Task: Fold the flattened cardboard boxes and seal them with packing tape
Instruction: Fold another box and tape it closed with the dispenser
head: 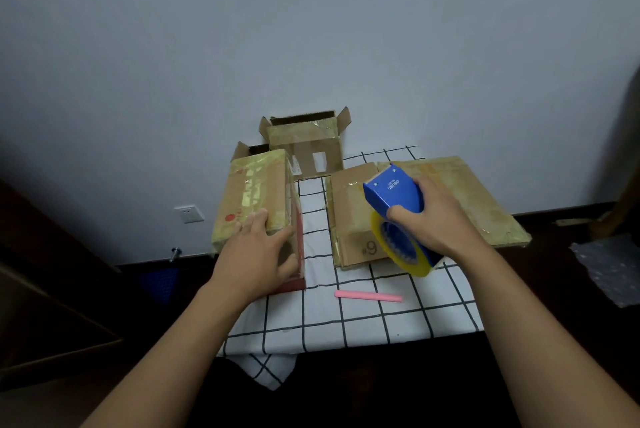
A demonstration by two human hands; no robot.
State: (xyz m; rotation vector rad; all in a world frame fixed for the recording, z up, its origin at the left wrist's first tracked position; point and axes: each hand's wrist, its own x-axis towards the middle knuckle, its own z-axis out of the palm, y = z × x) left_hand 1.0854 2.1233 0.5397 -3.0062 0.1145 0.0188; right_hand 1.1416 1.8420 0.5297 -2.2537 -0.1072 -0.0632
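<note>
A folded cardboard box with shiny tape on top stands at the table's left edge. My left hand lies on its near end, fingers spread over the top and thumb down the side. My right hand grips a blue tape dispenser with a yellow tape roll, held above a stack of flattened cardboard boxes on the right. One flattened box carries a printed 9.
A second box with its flaps open stands at the back by the wall. A pink stick lies on the white checked tablecloth near the front. Dark floor surrounds the small table; a wall socket sits low on the left.
</note>
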